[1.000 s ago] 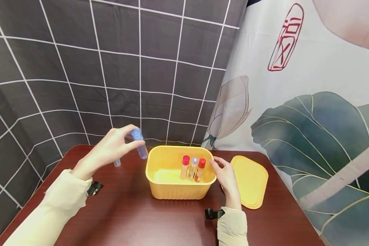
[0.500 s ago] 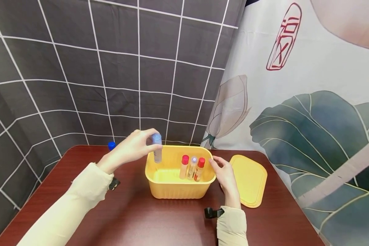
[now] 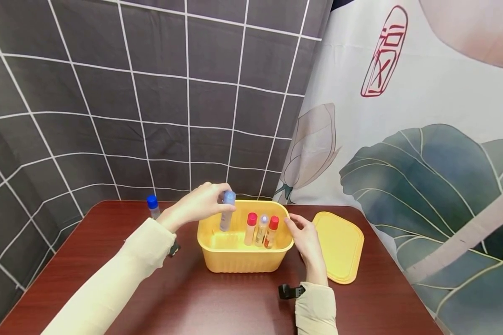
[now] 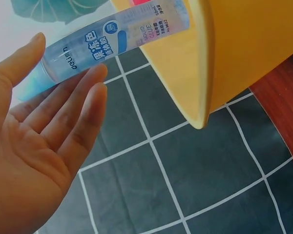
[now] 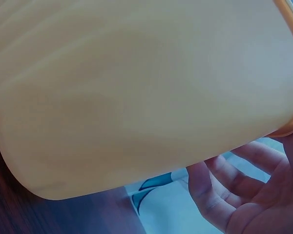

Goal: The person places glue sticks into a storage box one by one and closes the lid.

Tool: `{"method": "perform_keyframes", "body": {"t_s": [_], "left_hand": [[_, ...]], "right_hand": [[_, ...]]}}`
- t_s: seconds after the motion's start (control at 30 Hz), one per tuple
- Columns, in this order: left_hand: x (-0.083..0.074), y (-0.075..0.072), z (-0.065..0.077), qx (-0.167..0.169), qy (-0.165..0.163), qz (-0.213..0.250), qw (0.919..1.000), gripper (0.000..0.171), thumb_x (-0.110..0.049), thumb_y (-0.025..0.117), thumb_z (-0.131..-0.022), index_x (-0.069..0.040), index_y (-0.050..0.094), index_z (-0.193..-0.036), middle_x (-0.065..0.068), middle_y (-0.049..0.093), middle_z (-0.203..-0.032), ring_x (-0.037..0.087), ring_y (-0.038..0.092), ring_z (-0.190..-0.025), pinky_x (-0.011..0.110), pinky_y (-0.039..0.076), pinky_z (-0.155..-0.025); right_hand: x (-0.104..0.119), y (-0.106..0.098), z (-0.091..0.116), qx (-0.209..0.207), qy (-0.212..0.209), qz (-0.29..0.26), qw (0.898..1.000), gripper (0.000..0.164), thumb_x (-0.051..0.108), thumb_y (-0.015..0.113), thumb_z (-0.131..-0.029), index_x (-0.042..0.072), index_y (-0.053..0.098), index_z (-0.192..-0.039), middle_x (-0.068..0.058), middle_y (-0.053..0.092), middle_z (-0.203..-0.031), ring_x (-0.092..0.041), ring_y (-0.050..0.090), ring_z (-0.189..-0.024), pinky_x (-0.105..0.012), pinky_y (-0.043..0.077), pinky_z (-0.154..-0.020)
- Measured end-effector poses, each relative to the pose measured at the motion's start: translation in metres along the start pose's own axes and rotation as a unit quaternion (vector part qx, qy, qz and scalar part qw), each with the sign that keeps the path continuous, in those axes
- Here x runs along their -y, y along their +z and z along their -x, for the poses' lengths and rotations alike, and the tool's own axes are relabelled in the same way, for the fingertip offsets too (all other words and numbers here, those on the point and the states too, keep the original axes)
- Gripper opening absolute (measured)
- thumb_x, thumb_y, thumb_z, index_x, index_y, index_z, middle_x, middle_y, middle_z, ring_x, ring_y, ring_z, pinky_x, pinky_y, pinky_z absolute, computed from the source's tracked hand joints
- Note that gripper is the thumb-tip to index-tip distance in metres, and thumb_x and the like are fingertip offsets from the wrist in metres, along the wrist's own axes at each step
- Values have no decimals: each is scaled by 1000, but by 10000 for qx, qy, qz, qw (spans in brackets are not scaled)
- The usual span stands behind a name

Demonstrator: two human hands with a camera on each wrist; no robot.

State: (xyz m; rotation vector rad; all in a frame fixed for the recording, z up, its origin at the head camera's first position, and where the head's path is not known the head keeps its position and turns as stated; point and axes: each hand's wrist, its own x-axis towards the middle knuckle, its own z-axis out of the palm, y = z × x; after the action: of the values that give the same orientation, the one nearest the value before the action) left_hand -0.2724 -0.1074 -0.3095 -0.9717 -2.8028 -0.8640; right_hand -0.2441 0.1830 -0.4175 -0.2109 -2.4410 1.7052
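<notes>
My left hand pinches a clear liquid glue bottle near its light-blue cap, thumb on one side and fingers on the other. Cap up and slightly tilted, the bottle is over the left part of a yellow plastic box, its lower end below the rim. Inside the box, on the right, stand three glue bottles: one red-capped, one with a pale cap, another red-capped. At the box's right end my right hand grips the rim; the right wrist view shows its fingers against the outer wall.
A blue-capped bottle stands behind the left forearm, partly hidden. To the right of the box lies a yellow lid, flat on the dark red table. A grey grid cloth hangs behind the table.
My left hand has carried the glue bottle rightward from beside the box to over its inside, and lower. The blue-capped bottle has come into view behind the forearm. The right hand stays put.
</notes>
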Motion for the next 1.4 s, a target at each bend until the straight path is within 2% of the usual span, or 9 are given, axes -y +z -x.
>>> {"method": "perform_keyframes", "body": {"t_s": [0.3, 0.53, 0.8, 1.03, 1.23, 1.4], "left_hand": [[4, 11, -13, 564, 36, -102, 9984, 26, -31, 78, -84, -13, 64, -95, -6, 61, -72, 11, 58, -64, 28, 50, -62], [6, 12, -18, 797, -60, -331, 9963, 28, -33, 81, -82, -13, 63, -90, -5, 60, -70, 12, 56, -63, 28, 49, -59], [3, 14, -28, 1101, -28, -674, 9916, 27, -32, 80, -82, -12, 66, -93, -4, 60, -75, 14, 56, -69, 27, 49, -62], [6, 16, -37, 1203, -80, -850, 9891, 22, -28, 78, -83, -13, 66, -92, -4, 60, -76, 15, 56, -70, 28, 49, -64], [4, 20, -43, 1423, -222, -1246, 9817, 21, -29, 78, -83, -14, 66, -90, -4, 59, -79, 16, 55, -75, 31, 48, -68], [-4, 26, -52, 1712, -357, -1450, 9739, 18, -24, 79, -80, -15, 66, -89, -2, 59, -81, 17, 56, -77, 31, 48, -67]], "right_hand": [[-1, -1, 0, -51, -28, 77, 10000, 38, 27, 64, -96, 4, 63, -126, -17, 64, -114, -30, 62, -103, -43, 51, -91], [0, 1, 0, 40, 28, -31, 10000, 39, 27, 63, -96, 3, 62, -127, -18, 63, -116, -31, 61, -104, -44, 50, -92], [0, 1, 1, -6, -9, 21, 10000, 39, 28, 63, -96, 3, 63, -126, -17, 63, -114, -31, 61, -103, -44, 50, -92], [5, 3, -1, 29, -22, 34, 10000, 39, 28, 64, -95, 3, 64, -125, -17, 64, -115, -32, 61, -104, -45, 51, -91], [2, 6, 2, 46, -81, -139, 9999, 37, 23, 64, -96, 0, 63, -125, -19, 64, -112, -39, 60, -105, -48, 49, -92], [0, 3, 2, -60, -125, -83, 9999, 37, 24, 64, -96, 1, 64, -124, -18, 64, -109, -38, 60, -104, -44, 51, -90]]}}
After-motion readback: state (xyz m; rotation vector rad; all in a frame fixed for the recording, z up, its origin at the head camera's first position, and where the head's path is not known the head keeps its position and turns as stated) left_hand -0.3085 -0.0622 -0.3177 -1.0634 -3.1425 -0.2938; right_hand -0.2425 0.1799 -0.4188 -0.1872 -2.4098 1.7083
